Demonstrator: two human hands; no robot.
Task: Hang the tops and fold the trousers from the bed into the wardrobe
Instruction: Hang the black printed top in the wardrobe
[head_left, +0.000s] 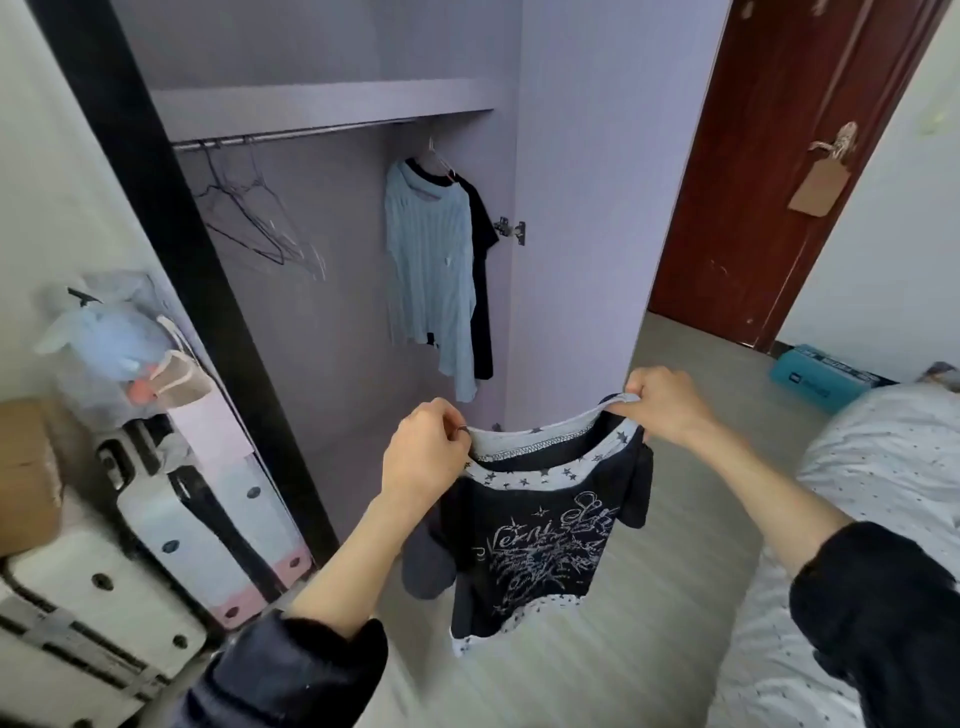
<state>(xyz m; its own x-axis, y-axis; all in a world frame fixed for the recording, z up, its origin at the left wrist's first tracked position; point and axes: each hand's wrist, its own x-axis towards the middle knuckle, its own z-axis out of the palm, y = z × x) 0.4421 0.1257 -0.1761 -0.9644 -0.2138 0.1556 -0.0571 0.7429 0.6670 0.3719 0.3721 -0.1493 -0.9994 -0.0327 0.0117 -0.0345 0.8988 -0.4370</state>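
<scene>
The scene is lit softly and evenly, perhaps by daylight from the right, though no source is seen. Only faint shadows are cast inside the wardrobe (322, 291). Straight edges are bowed by the wide lens, and the corners are smeared and slightly blurred.

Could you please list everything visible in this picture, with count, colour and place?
printed top: one, dark with white star trim, held up by its neckline.
hung tops: two, pale blue and black, on the rail's right.
empty hangers: several, thin wire, rail's left.
wardrobe: one, lilac, open.
suitcases: two, white and pink, left.
cardboard box: one, brown, far left.
bed: one, white spotted, right.
door: one, red-brown, behind.
blue box: one, on the floor.
hands: left hand, right hand, gripping the neckline.
</scene>
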